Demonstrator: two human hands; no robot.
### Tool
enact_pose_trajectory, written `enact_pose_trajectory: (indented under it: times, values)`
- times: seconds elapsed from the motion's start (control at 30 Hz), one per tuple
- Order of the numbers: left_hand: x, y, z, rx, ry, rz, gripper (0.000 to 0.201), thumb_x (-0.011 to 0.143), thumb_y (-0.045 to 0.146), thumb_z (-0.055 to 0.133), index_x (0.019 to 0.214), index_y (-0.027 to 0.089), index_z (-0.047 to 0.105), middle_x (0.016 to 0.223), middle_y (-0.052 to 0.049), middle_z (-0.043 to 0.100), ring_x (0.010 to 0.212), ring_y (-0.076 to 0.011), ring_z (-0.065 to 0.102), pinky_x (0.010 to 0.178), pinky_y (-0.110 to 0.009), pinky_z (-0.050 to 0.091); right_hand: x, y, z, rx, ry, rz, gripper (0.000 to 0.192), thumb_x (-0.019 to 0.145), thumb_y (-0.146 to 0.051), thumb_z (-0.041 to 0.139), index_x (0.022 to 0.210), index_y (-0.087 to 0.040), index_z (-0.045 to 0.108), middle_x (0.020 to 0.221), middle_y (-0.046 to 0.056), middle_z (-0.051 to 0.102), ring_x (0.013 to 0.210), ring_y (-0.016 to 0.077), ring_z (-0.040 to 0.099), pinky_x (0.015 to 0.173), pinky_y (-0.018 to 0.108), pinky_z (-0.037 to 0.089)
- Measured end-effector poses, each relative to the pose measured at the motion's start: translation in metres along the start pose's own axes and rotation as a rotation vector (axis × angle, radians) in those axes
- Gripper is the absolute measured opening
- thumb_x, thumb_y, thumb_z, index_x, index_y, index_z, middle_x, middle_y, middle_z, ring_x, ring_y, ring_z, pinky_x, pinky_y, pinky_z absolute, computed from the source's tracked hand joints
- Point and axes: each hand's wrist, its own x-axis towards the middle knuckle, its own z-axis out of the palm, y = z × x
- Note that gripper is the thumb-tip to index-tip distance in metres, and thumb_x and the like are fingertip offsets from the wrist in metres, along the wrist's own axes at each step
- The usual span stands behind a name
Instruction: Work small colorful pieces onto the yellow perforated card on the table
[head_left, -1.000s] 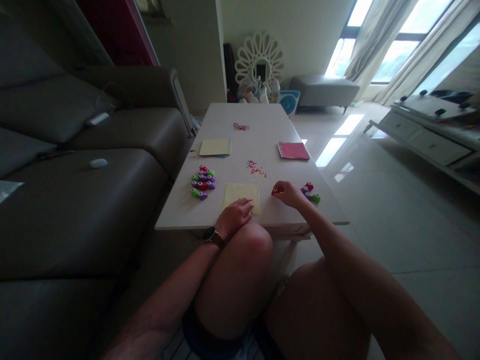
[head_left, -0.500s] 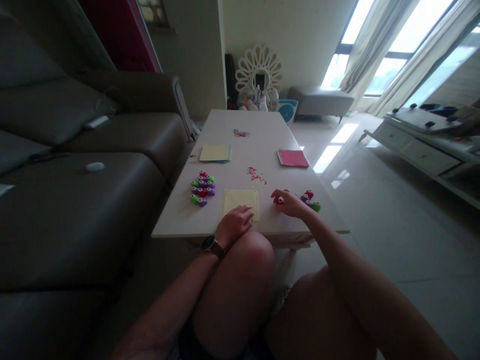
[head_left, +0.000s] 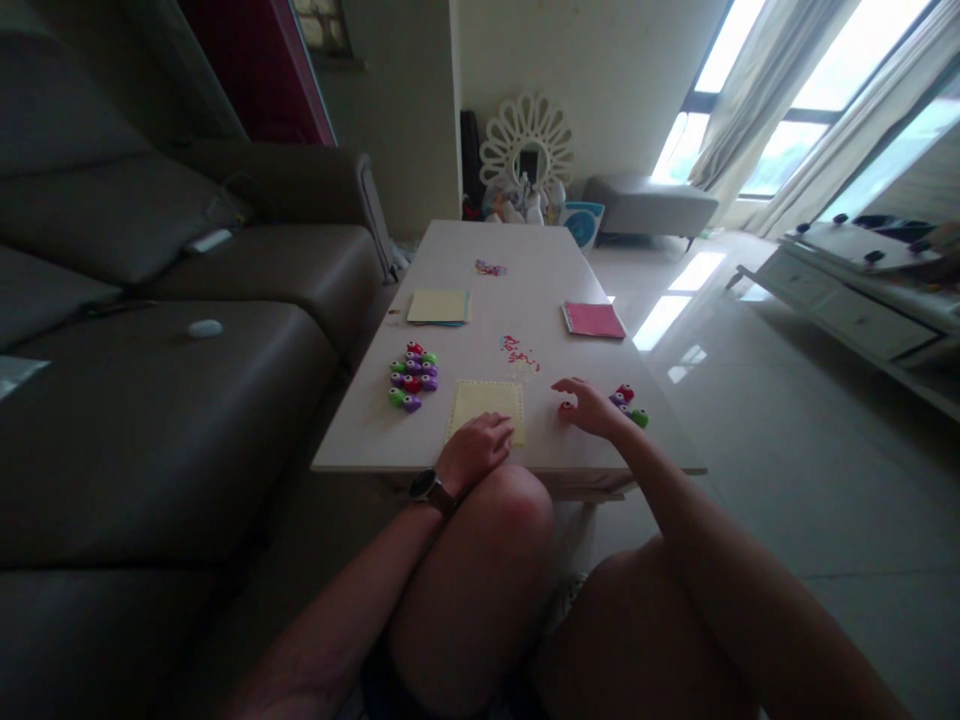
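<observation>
My left hand, a watch on its wrist, rests with curled fingers on the near edge of a pale yellow paper sheet lying flat on the white table. To the right, my right hand hovers with fingers spread over a small red punch on the table, the thumb side touching it. A few more coloured punches lie just right of that hand. A larger cluster of punches sits left of the sheet.
Red paper scraps lie beyond the sheet, more scraps farther back. A yellow-and-blue paper stack and a pink stack lie mid-table. A brown sofa runs along the left. My knees press against the table's near edge.
My right hand's fingers have lifted and spread from the red punch they were closed on. The left hand stays on the sheet. The camera has shifted slightly.
</observation>
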Motion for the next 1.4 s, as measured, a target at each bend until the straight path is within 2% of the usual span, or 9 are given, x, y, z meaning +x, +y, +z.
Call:
enact_pose_trajectory:
  times: [0.13, 0.23, 0.43, 0.6, 0.7, 0.83, 1.0, 1.17, 1.4]
  values:
    - [0.000, 0.000, 0.000, -0.004, 0.002, 0.015, 0.025, 0.094, 0.020, 0.055, 0.117, 0.020, 0.065, 0.130, -0.008, 0.063, 0.120, -0.0236, 0.057, 0.109, -0.043, 0.046, -0.004, 0.001, -0.003, -0.056, -0.036, 0.062, 0.046, 0.070, -0.011, 0.068, 0.116, -0.019, 0.066, 0.099, 0.008, 0.069, 0.086, 0.0197, 0.064, 0.082, 0.034, 0.051]
    - [-0.001, 0.000, 0.001, -0.048, 0.052, 0.004, 0.030, 0.092, 0.018, 0.057, 0.121, 0.020, 0.062, 0.132, -0.008, 0.062, 0.124, -0.0232, 0.055, 0.113, -0.044, 0.042, -0.006, -0.006, -0.003, -0.029, -0.015, 0.055, 0.044, 0.072, -0.009, 0.067, 0.114, -0.021, 0.065, 0.094, 0.005, 0.068, 0.082, 0.0177, 0.063, 0.079, 0.032, 0.050]
    - [-0.004, -0.002, 0.001, -0.203, 0.219, -0.083, 0.036, 0.095, 0.024, 0.057, 0.130, 0.020, 0.053, 0.126, -0.007, 0.062, 0.121, -0.0200, 0.057, 0.109, -0.039, 0.047, -0.003, -0.046, 0.008, 0.404, -0.027, -0.090, 0.041, 0.077, -0.012, 0.063, 0.117, -0.021, 0.059, 0.093, 0.004, 0.069, 0.082, 0.0168, 0.067, 0.075, 0.031, 0.055]
    - [-0.004, 0.000, -0.005, -0.277, 0.227, 0.015, 0.055, 0.096, 0.024, 0.057, 0.147, 0.025, 0.039, 0.144, -0.008, 0.051, 0.134, -0.0201, 0.050, 0.113, -0.039, 0.044, -0.004, -0.085, 0.024, 0.623, -0.071, -0.154, 0.039, 0.079, -0.017, 0.067, 0.116, -0.021, 0.058, 0.093, 0.004, 0.072, 0.085, 0.0171, 0.070, 0.081, 0.034, 0.058]
    - [-0.004, 0.002, -0.004, -0.285, 0.204, 0.029, 0.047, 0.098, 0.021, 0.054, 0.144, 0.026, 0.045, 0.141, -0.008, 0.052, 0.130, -0.0193, 0.053, 0.110, -0.037, 0.047, -0.005, -0.093, 0.034, 0.644, -0.063, -0.155, 0.046, 0.076, -0.019, 0.072, 0.118, -0.023, 0.056, 0.095, 0.003, 0.070, 0.083, 0.0170, 0.070, 0.077, 0.033, 0.059]
    - [-0.004, -0.001, 0.000, -0.318, 0.284, -0.040, 0.030, 0.100, 0.022, 0.053, 0.129, 0.025, 0.060, 0.122, -0.007, 0.060, 0.114, -0.0181, 0.060, 0.099, -0.034, 0.053, -0.003, -0.093, 0.039, 0.632, -0.071, -0.163, 0.043, 0.077, -0.027, 0.076, 0.115, -0.024, 0.057, 0.093, 0.002, 0.068, 0.083, 0.0176, 0.069, 0.076, 0.034, 0.058]
    - [-0.007, -0.024, -0.012, -0.197, 0.434, -0.206, 0.023, 0.096, 0.024, 0.060, 0.116, 0.024, 0.070, 0.113, -0.006, 0.062, 0.097, -0.0169, 0.063, 0.088, -0.032, 0.055, -0.001, -0.090, 0.028, 0.502, 0.023, -0.154, 0.033, 0.082, -0.035, 0.071, 0.110, -0.024, 0.059, 0.094, 0.005, 0.066, 0.084, 0.0175, 0.065, 0.073, 0.033, 0.056]
    - [-0.024, -0.064, -0.034, 0.108, 0.346, -0.333, 0.028, 0.091, 0.022, 0.061, 0.117, 0.023, 0.072, 0.111, -0.008, 0.064, 0.096, -0.0221, 0.064, 0.086, -0.034, 0.055, 0.001, -0.079, 0.018, 0.405, 0.061, -0.157, 0.026, 0.083, -0.029, 0.066, 0.107, -0.023, 0.060, 0.093, 0.004, 0.065, 0.082, 0.0163, 0.063, 0.072, 0.032, 0.055]
    - [-0.045, -0.094, -0.042, 0.202, 0.306, -0.349, 0.035, 0.093, 0.017, 0.050, 0.123, 0.020, 0.069, 0.111, -0.010, 0.061, 0.102, -0.0239, 0.059, 0.093, -0.037, 0.051, 0.002, -0.063, 0.006, 0.416, 0.109, -0.116, 0.024, 0.083, -0.029, 0.063, 0.105, -0.022, 0.062, 0.092, 0.006, 0.065, 0.079, 0.0164, 0.063, 0.069, 0.031, 0.054]
